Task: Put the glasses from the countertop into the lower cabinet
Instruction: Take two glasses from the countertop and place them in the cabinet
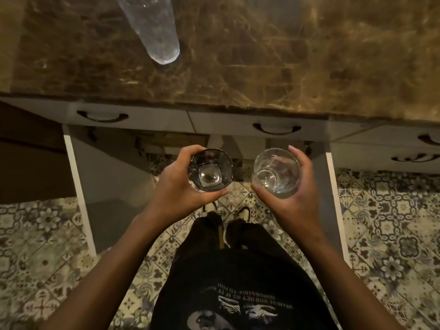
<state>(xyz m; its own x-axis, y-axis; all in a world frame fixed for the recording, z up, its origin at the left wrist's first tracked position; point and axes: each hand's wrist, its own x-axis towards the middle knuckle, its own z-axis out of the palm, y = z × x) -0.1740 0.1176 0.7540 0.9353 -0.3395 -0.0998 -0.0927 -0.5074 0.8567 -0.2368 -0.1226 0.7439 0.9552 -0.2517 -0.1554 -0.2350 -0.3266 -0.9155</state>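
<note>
Glass tumblers (pixel 211 170) (pixel 275 173) in both hands (pixel 176 186) (pixel 297 194) between open doors (pixel 81 194).

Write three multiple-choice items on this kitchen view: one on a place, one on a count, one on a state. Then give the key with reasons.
1. Where is the tall clear drinking glass?
A. On the brown marble countertop
B. On the patterned floor tiles
C. In the left hand

2. How many glasses are being held?
A. One
B. Two
C. Three

3. How do the white lower cabinet doors stand?
A. Shut
B. Removed
C. Swung open

Key:
1 A, the tall glass stands on the marble, apart from both hands.
2 B, the left hand grips a dark-tinted square tumbler and the right hand grips a clear round tumbler.
3 C, both door edges jut out toward the person, to either side of the hands.
</note>
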